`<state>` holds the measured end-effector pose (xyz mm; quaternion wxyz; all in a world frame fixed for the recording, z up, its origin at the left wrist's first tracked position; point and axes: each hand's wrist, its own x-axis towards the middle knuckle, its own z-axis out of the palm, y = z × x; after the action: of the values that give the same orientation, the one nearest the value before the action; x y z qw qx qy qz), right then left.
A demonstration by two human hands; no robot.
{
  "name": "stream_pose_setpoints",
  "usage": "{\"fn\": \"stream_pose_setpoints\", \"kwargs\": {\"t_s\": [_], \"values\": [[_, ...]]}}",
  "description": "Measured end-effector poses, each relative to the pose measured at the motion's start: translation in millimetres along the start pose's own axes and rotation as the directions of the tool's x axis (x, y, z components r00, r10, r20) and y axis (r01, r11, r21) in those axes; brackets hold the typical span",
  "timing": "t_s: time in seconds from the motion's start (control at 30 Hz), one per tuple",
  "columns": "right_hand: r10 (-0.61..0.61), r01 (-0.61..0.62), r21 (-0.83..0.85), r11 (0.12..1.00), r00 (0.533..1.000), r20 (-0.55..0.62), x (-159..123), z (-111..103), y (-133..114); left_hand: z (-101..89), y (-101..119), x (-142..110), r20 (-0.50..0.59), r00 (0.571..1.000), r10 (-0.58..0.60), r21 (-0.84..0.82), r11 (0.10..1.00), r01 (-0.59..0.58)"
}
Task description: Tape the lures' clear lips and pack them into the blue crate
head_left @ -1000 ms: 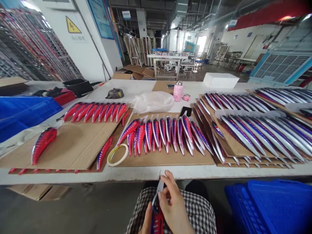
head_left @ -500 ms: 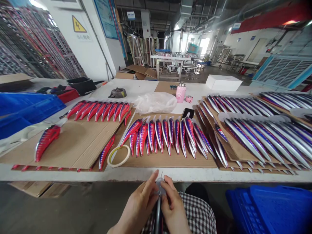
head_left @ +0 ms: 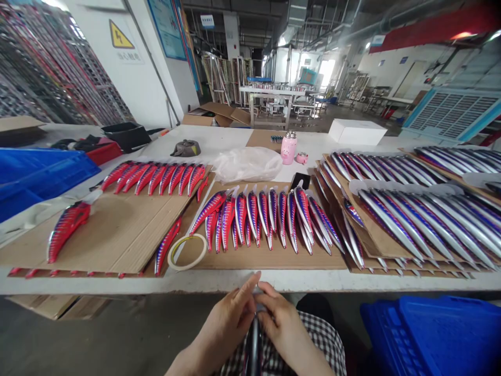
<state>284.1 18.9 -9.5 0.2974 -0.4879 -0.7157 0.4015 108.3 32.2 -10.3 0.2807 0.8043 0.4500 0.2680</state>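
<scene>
Below the table's front edge, a dark, silvery fishing lure points down towards my lap. My left hand and my right hand are closed around its upper end, where a clear lip is mostly covered by the fingers. The left index finger stretches up over the lip. Right thumb and fingers pinch the lip from the other side. Just beyond my hands, a row of red and purple lures lies on a cardboard sheet. A roll of tape rests at that sheet's left edge.
To the left, another cardboard sheet bears red lures. Stacked sheets of silver lures stand right. A plastic bag, a pink bottle and a phone are farther back. Blue crates sit low at right.
My fingers have closed in over the lure's lip, which shows less than before. The left index finger has shifted slightly right across it. The view has turned a little.
</scene>
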Motion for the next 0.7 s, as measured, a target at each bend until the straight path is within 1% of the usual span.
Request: {"fn": "stream_pose_setpoints", "kwargs": {"t_s": [0.1,0.23,0.3,0.37,0.43,0.5,0.57,0.63,0.7], "values": [[0.044,-0.045,-0.005,0.999,0.998,-0.036,4,1,0,8.7,-3,-8,-0.129,0.990,-0.064,-0.105,0.993,0.051],[0.000,-0.007,-0.080,0.997,0.996,-0.088,6,8,7,16.9,-3,-19,-0.268,0.954,-0.135,-0.228,0.971,0.074],[-0.027,0.015,-0.117,0.993,0.995,-0.098,6,10,10,16.4,-2,-23,-0.310,0.933,-0.185,-0.240,0.964,0.112],[-0.045,0.032,-0.136,0.990,0.995,-0.094,6,9,10,12.3,1,-24,-0.321,0.920,-0.226,-0.222,0.962,0.159],[-0.052,0.040,-0.137,0.990,0.995,-0.083,7,7,9,6.1,4,-24,-0.276,0.936,-0.221,-0.222,0.962,0.162],[-0.046,0.036,-0.133,0.991,0.997,-0.070,7,5,7,-0.7,8,-22,-0.187,0.961,-0.205,-0.241,0.958,0.158],[-0.030,0.022,-0.130,0.991,0.998,-0.060,7,4,5,-6.2,12,-18,-0.088,0.975,-0.204,-0.249,0.952,0.177],[-0.020,0.013,-0.127,0.992,0.998,-0.057,7,4,3,-9.5,15,-15,-0.010,0.975,-0.220,-0.243,0.947,0.211],[-0.017,0.009,-0.118,0.993,0.998,-0.066,7,4,3,-11.0,16,-12,0.039,0.970,-0.240,-0.229,0.943,0.243]]}}
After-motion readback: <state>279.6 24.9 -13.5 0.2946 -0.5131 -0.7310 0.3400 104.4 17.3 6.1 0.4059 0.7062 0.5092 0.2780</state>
